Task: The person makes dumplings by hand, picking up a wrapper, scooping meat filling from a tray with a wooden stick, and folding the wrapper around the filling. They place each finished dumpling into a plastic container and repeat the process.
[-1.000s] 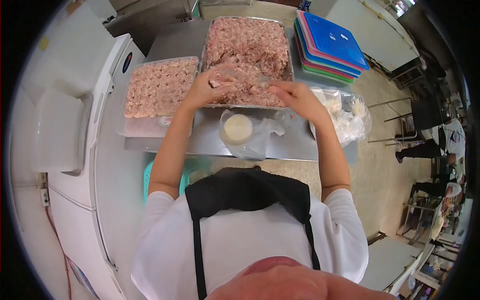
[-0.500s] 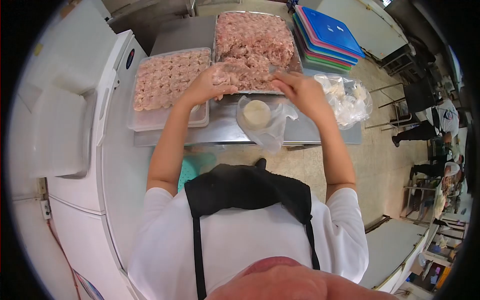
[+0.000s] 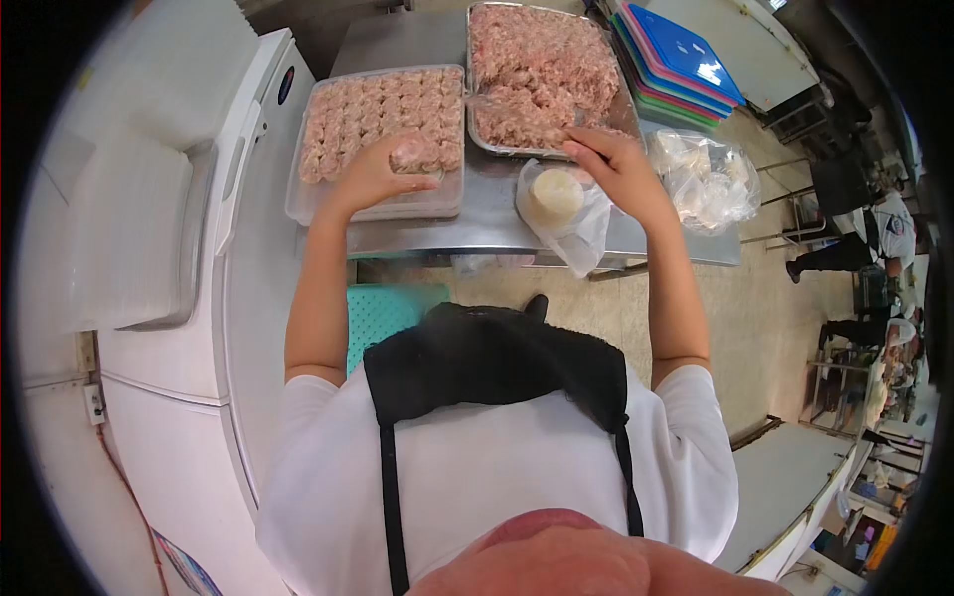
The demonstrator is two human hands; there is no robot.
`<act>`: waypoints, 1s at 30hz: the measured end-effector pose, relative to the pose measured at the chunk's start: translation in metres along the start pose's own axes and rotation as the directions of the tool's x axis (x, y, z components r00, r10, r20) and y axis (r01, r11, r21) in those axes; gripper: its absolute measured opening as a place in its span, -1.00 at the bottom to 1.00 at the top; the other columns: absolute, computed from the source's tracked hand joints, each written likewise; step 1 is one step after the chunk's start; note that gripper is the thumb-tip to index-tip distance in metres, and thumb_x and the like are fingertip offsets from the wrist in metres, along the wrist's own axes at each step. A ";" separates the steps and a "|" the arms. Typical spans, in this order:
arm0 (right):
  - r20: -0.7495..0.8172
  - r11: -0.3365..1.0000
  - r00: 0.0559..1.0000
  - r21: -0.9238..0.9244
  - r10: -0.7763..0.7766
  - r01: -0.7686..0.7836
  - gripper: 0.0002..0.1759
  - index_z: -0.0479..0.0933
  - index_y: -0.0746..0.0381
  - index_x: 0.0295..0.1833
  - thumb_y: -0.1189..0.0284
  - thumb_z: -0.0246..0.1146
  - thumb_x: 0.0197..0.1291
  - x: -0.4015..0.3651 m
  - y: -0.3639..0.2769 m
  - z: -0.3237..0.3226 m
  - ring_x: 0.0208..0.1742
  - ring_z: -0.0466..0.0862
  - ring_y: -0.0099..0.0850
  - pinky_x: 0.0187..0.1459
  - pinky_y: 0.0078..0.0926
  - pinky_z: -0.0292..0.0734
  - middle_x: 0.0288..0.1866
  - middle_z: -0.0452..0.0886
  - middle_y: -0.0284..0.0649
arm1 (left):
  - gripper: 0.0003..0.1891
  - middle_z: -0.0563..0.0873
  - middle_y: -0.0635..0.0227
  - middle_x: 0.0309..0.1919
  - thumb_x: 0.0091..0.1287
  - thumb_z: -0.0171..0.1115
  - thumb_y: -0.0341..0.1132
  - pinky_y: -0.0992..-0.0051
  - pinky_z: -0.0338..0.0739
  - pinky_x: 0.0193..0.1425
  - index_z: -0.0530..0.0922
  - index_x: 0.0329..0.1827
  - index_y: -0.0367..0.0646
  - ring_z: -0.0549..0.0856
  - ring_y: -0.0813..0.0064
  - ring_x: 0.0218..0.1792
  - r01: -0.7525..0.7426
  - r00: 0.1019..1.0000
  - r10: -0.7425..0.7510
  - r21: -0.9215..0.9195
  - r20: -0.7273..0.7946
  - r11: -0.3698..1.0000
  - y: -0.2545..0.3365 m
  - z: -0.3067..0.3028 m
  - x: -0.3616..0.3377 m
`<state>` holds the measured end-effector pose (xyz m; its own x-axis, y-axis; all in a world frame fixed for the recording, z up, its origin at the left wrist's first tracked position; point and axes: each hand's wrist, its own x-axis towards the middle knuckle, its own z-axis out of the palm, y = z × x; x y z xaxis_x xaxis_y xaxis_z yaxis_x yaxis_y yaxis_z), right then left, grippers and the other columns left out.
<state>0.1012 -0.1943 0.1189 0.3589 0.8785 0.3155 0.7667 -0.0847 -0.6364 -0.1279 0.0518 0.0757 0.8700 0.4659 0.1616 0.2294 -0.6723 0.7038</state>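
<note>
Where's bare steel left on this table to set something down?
Bare steel shows on the table, along its near edge, between the dumpling container and the wrapper bag, and behind that container. Crowded on the right: meat tray, right hand, side bag; the left hand holds a dumpling over the container.

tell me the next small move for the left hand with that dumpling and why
Probably lower the left hand and set the filled dumpling onto the bare near strip of the clear tray, next to the rows already there. The hand holds it over that tray, while the right hand rests at the meat tray.
</note>
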 end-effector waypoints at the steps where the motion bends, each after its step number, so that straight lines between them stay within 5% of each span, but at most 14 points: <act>1: -0.021 0.998 0.999 0.045 0.035 -0.034 -0.65 0.61 0.28 0.01 0.24 0.24 0.29 -0.005 0.006 0.004 -0.20 0.67 -0.29 -0.16 -0.44 0.51 -0.22 0.69 -0.10 | -0.44 0.64 0.06 0.04 0.01 0.47 -0.12 0.34 0.43 0.21 0.56 0.06 -0.19 0.60 0.21 0.10 0.026 0.999 -0.027 0.020 0.023 0.999 -0.013 0.000 -0.003; 6: -0.020 0.902 0.942 0.296 0.335 -0.314 -0.59 0.59 0.36 0.03 0.21 0.24 0.31 -0.036 0.023 0.018 -0.28 0.53 -0.58 -0.22 -0.59 0.44 -0.33 0.62 -0.34 | -0.45 0.58 -0.01 0.08 0.00 0.41 -0.22 0.26 0.44 0.20 0.52 0.07 -0.26 0.56 0.07 0.12 0.057 0.989 -0.090 0.264 0.115 0.963 -0.044 0.035 -0.004; 10: -0.017 0.818 0.891 0.404 0.454 -0.409 -0.58 0.59 0.39 0.05 0.22 0.23 0.33 -0.056 0.031 0.021 -0.35 0.42 -0.66 -0.28 -0.67 0.38 -0.38 0.52 -0.46 | -0.43 0.61 -0.02 -0.01 0.01 0.39 -0.25 0.23 0.47 0.13 0.47 0.12 -0.21 0.59 0.03 0.04 -0.037 0.999 0.039 0.188 -0.007 0.981 -0.052 0.073 0.009; 13: -0.025 0.801 0.875 0.415 0.483 -0.430 -0.58 0.59 0.37 0.07 0.23 0.24 0.32 -0.069 0.041 0.014 -0.36 0.41 -0.67 -0.30 -0.67 0.36 -0.39 0.51 -0.47 | -0.39 0.64 0.04 -0.04 0.04 0.38 -0.27 0.25 0.50 0.08 0.42 0.21 -0.14 0.63 0.05 -0.05 -0.020 0.999 0.025 0.113 -0.043 0.993 -0.044 0.091 0.015; 16: -0.079 0.811 0.883 0.441 0.462 -0.384 -0.65 0.62 0.23 0.08 0.23 0.18 0.37 -0.077 0.051 0.012 -0.56 0.26 -0.76 -0.54 -0.75 0.10 -0.55 0.36 -0.52 | -0.33 0.63 0.02 0.01 0.04 0.38 -0.32 0.25 0.52 0.06 0.36 0.27 -0.14 0.64 0.02 -0.04 0.071 0.997 -0.068 0.091 -0.042 0.993 -0.037 0.099 0.019; 19: -0.030 0.757 0.852 0.477 0.522 -0.447 -0.58 0.58 0.36 0.08 0.22 0.24 0.32 -0.077 0.050 0.005 -0.37 0.41 -0.68 -0.30 -0.67 0.37 -0.40 0.51 -0.47 | -0.31 0.61 0.01 0.06 0.05 0.36 -0.38 0.24 0.52 0.09 0.33 0.31 -0.13 0.63 0.00 0.00 0.075 0.988 -0.058 0.118 -0.143 0.990 -0.038 0.106 0.026; 22: -0.004 0.787 0.852 0.386 0.523 -0.481 -0.58 0.58 0.35 0.09 0.22 0.24 0.32 -0.069 0.066 0.002 -0.38 0.41 -0.68 -0.31 -0.68 0.37 -0.41 0.51 -0.47 | -0.29 0.60 -0.02 0.07 0.06 0.35 -0.42 0.23 0.50 0.12 0.31 0.34 -0.13 0.61 -0.02 0.04 0.022 0.978 0.008 0.139 -0.207 0.990 -0.039 0.111 0.030; 24: -0.019 0.821 0.881 0.373 0.472 -0.432 -0.62 0.60 0.28 0.10 0.22 0.21 0.35 -0.062 0.080 0.003 -0.52 0.31 -0.73 -0.47 -0.72 0.20 -0.50 0.41 -0.51 | -0.27 0.61 -0.09 0.02 0.06 0.33 -0.45 0.18 0.51 0.09 0.27 0.37 -0.14 0.61 -0.05 0.01 -0.074 0.974 0.091 0.091 -0.209 0.993 -0.044 0.108 0.029; 28: 0.050 0.825 0.915 0.415 0.400 -0.383 -0.63 0.59 0.25 0.11 0.24 0.20 0.36 -0.042 0.100 -0.005 -0.57 0.27 -0.75 -0.55 -0.74 0.13 -0.53 0.36 -0.53 | -0.26 0.62 -0.01 0.02 0.07 0.33 -0.44 0.21 0.51 0.04 0.27 0.38 -0.11 0.63 0.00 -0.03 0.110 0.990 -0.095 0.148 -0.105 0.983 -0.016 0.085 0.012; 30: 0.075 0.852 0.917 0.347 0.392 -0.392 -0.60 0.58 0.30 0.11 0.23 0.23 0.32 -0.032 0.101 -0.013 -0.45 0.37 -0.67 -0.40 -0.69 0.29 -0.46 0.45 -0.48 | -0.27 0.64 0.03 0.00 0.09 0.31 -0.44 0.21 0.52 0.02 0.27 0.39 -0.10 0.64 0.02 -0.07 0.197 0.976 -0.166 0.241 -0.143 0.950 -0.028 0.091 0.008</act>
<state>0.1743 -0.2372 0.0538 0.5893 0.8078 -0.0130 0.3276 -0.2537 -0.9101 -0.0878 0.0222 -0.0052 0.7481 0.6487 0.1397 0.4948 -0.6857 0.5338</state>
